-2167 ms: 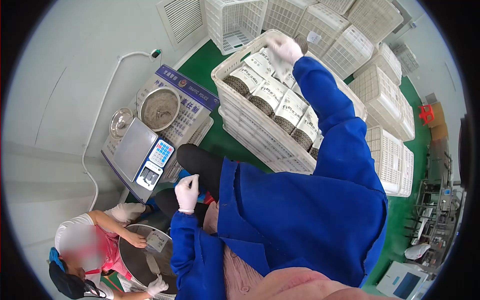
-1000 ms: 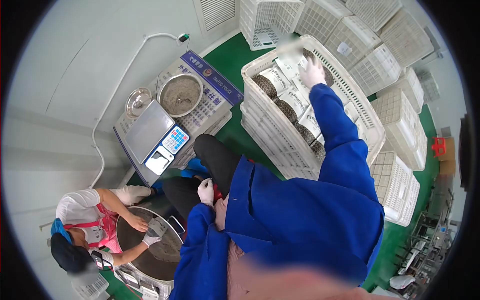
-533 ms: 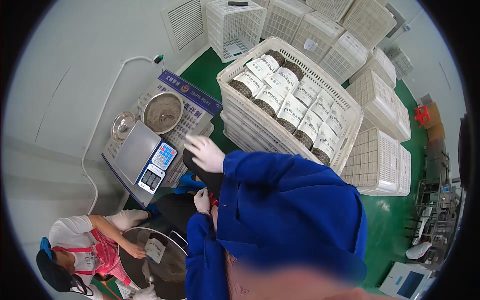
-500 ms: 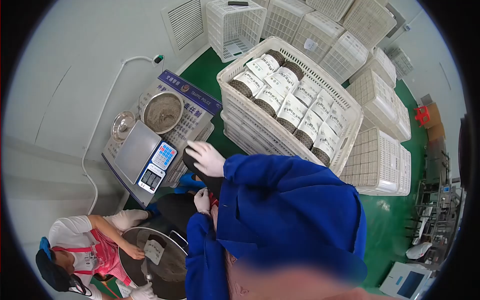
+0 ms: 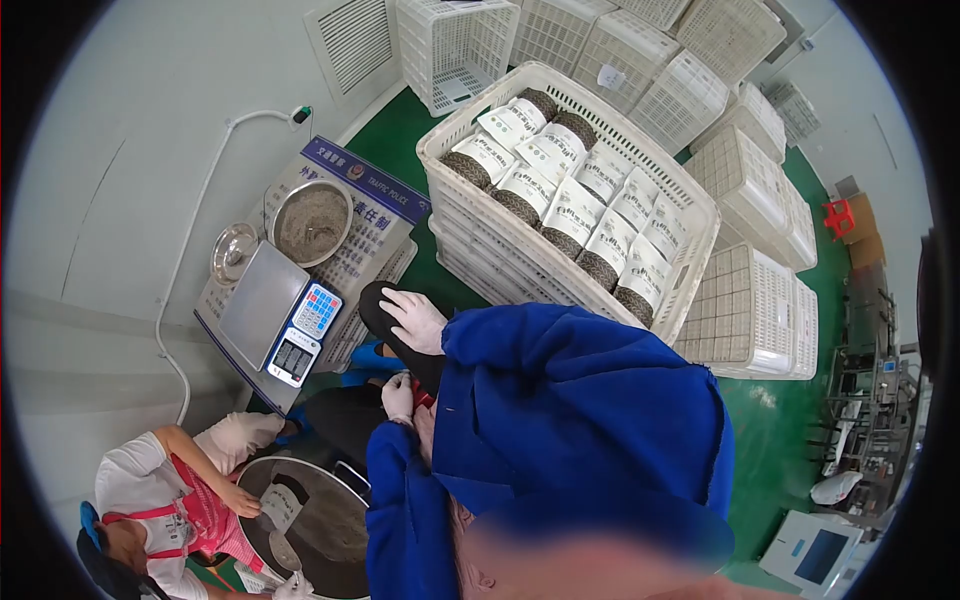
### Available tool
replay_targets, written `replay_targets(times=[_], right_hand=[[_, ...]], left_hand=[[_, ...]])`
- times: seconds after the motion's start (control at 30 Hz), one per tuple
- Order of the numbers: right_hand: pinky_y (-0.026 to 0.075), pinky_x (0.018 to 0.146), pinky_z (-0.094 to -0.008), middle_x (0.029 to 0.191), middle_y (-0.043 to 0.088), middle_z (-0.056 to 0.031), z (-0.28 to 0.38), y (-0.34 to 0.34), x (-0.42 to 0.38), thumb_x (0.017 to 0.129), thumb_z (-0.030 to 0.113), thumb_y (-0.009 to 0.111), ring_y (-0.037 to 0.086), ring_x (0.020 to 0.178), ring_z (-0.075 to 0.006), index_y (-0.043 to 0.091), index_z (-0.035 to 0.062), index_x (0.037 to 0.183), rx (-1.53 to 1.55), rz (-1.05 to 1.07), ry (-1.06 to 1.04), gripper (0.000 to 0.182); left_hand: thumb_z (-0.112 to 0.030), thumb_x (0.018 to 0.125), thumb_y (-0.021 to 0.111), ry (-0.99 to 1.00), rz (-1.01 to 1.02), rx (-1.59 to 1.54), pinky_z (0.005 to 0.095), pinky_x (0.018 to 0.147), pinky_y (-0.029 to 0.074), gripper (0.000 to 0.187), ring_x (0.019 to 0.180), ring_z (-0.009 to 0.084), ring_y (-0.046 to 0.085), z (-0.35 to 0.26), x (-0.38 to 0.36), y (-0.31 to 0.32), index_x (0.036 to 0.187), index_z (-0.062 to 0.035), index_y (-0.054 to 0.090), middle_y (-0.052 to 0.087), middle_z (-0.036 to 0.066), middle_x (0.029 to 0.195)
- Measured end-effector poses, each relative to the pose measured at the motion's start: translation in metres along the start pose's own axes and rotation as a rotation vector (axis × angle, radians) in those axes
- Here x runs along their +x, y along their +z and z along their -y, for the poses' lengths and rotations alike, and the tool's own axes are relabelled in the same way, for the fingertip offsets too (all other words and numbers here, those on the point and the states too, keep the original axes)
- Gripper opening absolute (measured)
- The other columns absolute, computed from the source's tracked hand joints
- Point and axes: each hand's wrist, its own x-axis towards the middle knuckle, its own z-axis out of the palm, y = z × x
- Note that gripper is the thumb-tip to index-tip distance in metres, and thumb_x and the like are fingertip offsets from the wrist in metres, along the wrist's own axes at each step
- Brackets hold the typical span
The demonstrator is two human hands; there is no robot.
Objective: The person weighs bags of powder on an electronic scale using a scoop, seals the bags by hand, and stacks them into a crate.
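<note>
My right hand (image 5: pixel 415 321), in a white glove, lies with fingers spread on my dark-trousered knee (image 5: pixel 378 315). Lower down, my gloved left hand (image 5: pixel 398 397) is closed near my lap, against some red cloth; what its fingers hold, if anything, is hidden. Beyond my knees stands a digital scale (image 5: pixel 280 315) with an empty metal plate. Beside the scale are a steel bowl (image 5: pixel 345 235) of grey-brown powder and a smaller shiny metal dish (image 5: pixel 233 252).
A co-worker (image 5: pixel 150 500) holds a pouch (image 5: pixel 283 505) and a metal scoop (image 5: pixel 284 550) over a large pot (image 5: pixel 262 462) of powder. Stacked white crates (image 5: pixel 470 245) stand near my right arm, the top one holding several filled pouches (image 5: pixel 575 228). More crates (image 5: pixel 740 310) stand behind.
The whole view has shifted slightly, with the scale and crates now further left and up. Both my hands stay about where they were. The co-worker's scoop and pouch have tilted over the pot.
</note>
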Motion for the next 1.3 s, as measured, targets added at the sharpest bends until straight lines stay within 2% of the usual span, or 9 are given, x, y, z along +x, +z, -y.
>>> replay_targets(times=[0.07,0.17,0.27,0.37,0.47,0.57,0.83,1.03,1.3], right_hand=[[0.034,0.116,-0.0495,0.157,0.038,-0.0204,-0.001,0.001,0.000,0.091,0.023,0.064,0.040,0.141,-0.0384,0.049,0.0015,0.145,0.007,-0.016,0.013,0.060],[0.034,0.116,-0.0496,0.156,0.040,-0.0200,-0.003,0.006,0.000,0.091,0.023,0.065,0.041,0.141,-0.0384,0.051,0.0007,0.143,0.009,-0.021,0.017,0.059],[0.038,0.113,-0.0492,0.154,0.045,-0.0209,-0.002,0.006,0.000,0.090,0.024,0.065,0.046,0.137,-0.0386,0.053,0.0006,0.142,0.047,-0.047,0.021,0.058],[0.040,0.110,-0.0485,0.150,0.048,-0.0206,-0.004,0.009,-0.001,0.089,0.023,0.065,0.049,0.135,-0.0370,0.055,0.0005,0.138,0.020,-0.090,-0.004,0.054],[0.042,0.109,-0.0473,0.148,0.049,-0.0207,-0.003,0.012,-0.004,0.090,0.025,0.065,0.051,0.132,-0.0360,0.057,0.0016,0.136,-0.016,-0.096,0.007,0.052],[0.043,0.108,-0.0474,0.148,0.049,-0.0188,-0.001,0.009,-0.007,0.090,0.026,0.065,0.052,0.131,-0.0351,0.057,0.0019,0.134,-0.008,-0.100,0.020,0.051],[0.044,0.107,-0.0474,0.148,0.050,-0.0175,-0.002,0.014,-0.005,0.090,0.027,0.065,0.054,0.129,-0.0338,0.061,0.0017,0.128,0.033,-0.082,0.011,0.046],[0.044,0.106,-0.0471,0.148,0.051,-0.0170,-0.001,0.016,-0.005,0.091,0.028,0.065,0.054,0.129,-0.0336,0.059,0.0033,0.135,0.025,-0.049,0.016,0.050],[0.046,0.105,-0.0463,0.146,0.053,-0.0166,-0.001,0.017,-0.004,0.090,0.027,0.065,0.056,0.126,-0.0333,0.060,0.0038,0.132,0.017,-0.049,0.032,0.048]], left_hand=[[-0.013,0.098,0.065,-0.007,-0.001,0.021,0.0279,0.075,0.053,0.022,0.083,0.0119,0.066,-0.001,0.000,-0.001,0.109,0.0042,0.074,0.075,0.007,0.094],[-0.013,0.098,0.065,-0.012,-0.020,0.042,0.0283,0.076,0.053,0.022,0.083,0.0116,0.066,-0.038,-0.020,-0.002,0.107,0.0045,0.075,0.075,0.007,0.092],[-0.017,0.096,0.065,-0.013,-0.028,0.161,0.0353,0.084,0.055,0.026,0.090,0.0256,0.074,-0.024,-0.012,-0.002,0.105,0.0057,0.075,0.077,0.018,0.101],[-0.016,0.096,0.065,0.151,-0.165,0.261,0.0368,0.086,0.055,0.026,0.094,0.0284,0.074,0.002,-0.002,0.001,0.104,0.0061,0.075,0.077,0.019,0.104],[-0.016,0.094,0.064,0.001,-0.053,0.285,0.0387,0.087,0.055,0.026,0.096,0.0334,0.074,-0.013,-0.008,0.003,0.103,0.0056,0.075,0.076,0.022,0.105],[-0.016,0.092,0.063,-0.054,-0.063,0.517,0.0407,0.085,0.054,0.027,0.096,0.0368,0.073,-0.038,-0.016,0.010,0.104,0.0056,0.073,0.074,0.024,0.102],[-0.017,0.092,0.063,-0.050,-0.057,0.533,0.0414,0.084,0.054,0.027,0.095,0.0373,0.073,-0.029,-0.008,0.007,0.104,0.0048,0.073,0.074,0.024,0.102],[-0.017,0.092,0.062,-0.039,-0.044,0.526,0.0419,0.084,0.054,0.027,0.095,0.0377,0.073,-0.026,-0.007,0.004,0.104,0.0042,0.073,0.074,0.024,0.101],[-0.018,0.092,0.062,-0.016,-0.022,0.512,0.0425,0.083,0.054,0.027,0.095,0.0383,0.072,-0.027,-0.008,0.001,0.104,0.0034,0.073,0.074,0.024,0.101]])
